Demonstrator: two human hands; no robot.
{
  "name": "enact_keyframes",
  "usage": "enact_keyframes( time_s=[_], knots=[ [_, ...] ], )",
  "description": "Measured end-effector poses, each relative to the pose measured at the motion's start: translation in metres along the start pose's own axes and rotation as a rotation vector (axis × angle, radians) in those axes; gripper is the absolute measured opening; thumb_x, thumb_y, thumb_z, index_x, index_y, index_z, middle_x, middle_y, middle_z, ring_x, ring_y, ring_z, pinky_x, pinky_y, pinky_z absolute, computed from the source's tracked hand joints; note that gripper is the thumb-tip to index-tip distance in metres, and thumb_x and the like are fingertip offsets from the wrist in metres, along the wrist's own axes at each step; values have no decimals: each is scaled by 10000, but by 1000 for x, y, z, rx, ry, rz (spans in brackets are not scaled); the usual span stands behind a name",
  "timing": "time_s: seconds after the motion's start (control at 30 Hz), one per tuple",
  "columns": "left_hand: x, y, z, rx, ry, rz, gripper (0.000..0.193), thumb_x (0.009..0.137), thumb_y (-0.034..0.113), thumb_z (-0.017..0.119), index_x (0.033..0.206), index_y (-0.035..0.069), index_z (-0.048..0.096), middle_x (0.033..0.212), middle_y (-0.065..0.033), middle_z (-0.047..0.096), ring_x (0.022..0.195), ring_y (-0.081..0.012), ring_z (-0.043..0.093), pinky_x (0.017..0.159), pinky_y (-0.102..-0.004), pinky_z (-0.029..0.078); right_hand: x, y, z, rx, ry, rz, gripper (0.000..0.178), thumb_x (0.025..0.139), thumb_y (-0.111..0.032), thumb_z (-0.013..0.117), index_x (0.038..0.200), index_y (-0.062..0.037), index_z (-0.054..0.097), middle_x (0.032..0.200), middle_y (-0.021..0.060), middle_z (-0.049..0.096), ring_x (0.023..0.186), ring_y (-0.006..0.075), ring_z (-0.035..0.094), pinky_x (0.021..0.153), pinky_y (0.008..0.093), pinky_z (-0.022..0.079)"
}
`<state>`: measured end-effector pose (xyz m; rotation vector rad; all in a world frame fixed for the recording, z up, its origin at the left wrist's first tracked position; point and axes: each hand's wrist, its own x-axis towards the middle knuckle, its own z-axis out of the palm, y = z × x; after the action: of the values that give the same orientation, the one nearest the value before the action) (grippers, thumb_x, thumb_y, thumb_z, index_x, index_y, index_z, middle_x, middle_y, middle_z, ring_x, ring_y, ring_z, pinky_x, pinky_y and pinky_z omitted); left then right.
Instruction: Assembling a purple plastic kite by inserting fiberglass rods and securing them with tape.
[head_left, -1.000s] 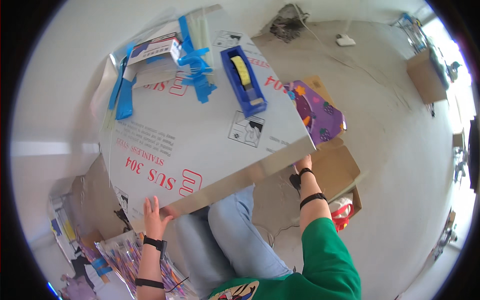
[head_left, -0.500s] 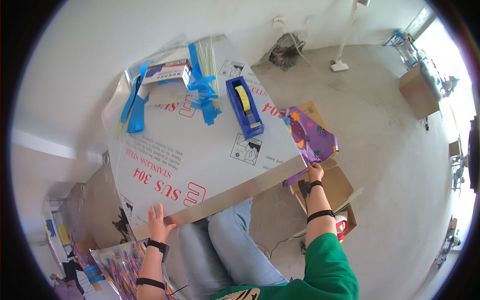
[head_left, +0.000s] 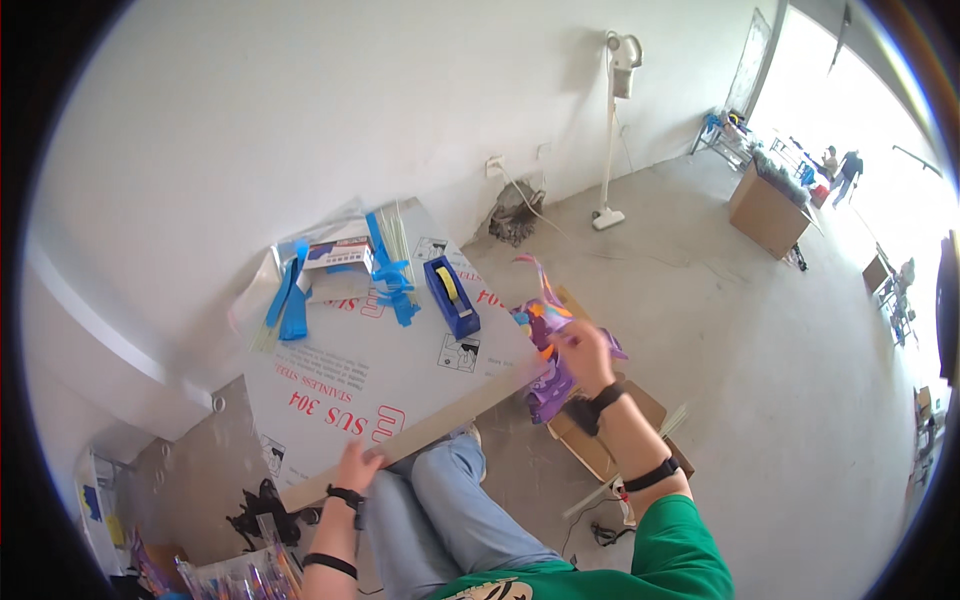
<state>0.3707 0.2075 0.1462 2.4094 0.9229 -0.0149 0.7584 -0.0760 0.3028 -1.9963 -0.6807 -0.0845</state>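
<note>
The right hand's grip (head_left: 588, 350), blurred at 4 o'clock, seems closed on a purple, fruit-patterned, thin glossy sheet (head_left: 548, 398), which hangs crumpled beside the table's corner. It looks light, limp and rather slippery, liable to crease; a pinch at a corner or doubled edge should hold best. A brown open cardboard box (head_left: 582, 447) sits below, toward 6 o'clock. At 7 o'clock, the left hand (head_left: 357, 467) rests loosely open on the grey, film-covered metal table (head_left: 430, 382).
</note>
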Motion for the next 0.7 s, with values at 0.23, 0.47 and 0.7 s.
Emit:
enact_keyframes(
  time_s=[0.23,0.47,0.7],
  knots=[
    [-64,162,-61,-1553,-229,-56,504,938,208,508,1377,41,327,1208,-108,536,1034,-177,569,854,-304,484,-140,-137,99,411,-584,-600,120,708,-99,649,760,-44,555,789,107,546,816,300,545,737,401,433],
    [-140,61,-63,-1309,48,-213,377,845,45,567,1213,26,489,1038,-58,605,884,-129,593,792,-283,500,-239,-176,124,462,-879,-801,177,744,-140,662,884,-64,585,920,97,585,937,289,564,832,389,462],
    [-201,-3,-53,-763,223,-401,278,786,70,632,1043,-22,580,898,-43,646,808,-125,598,747,-262,467,-223,-53,107,28,-659,-343,252,765,-160,642,996,-60,625,1029,132,592,988,319,559,872,393,466]
  ],
)
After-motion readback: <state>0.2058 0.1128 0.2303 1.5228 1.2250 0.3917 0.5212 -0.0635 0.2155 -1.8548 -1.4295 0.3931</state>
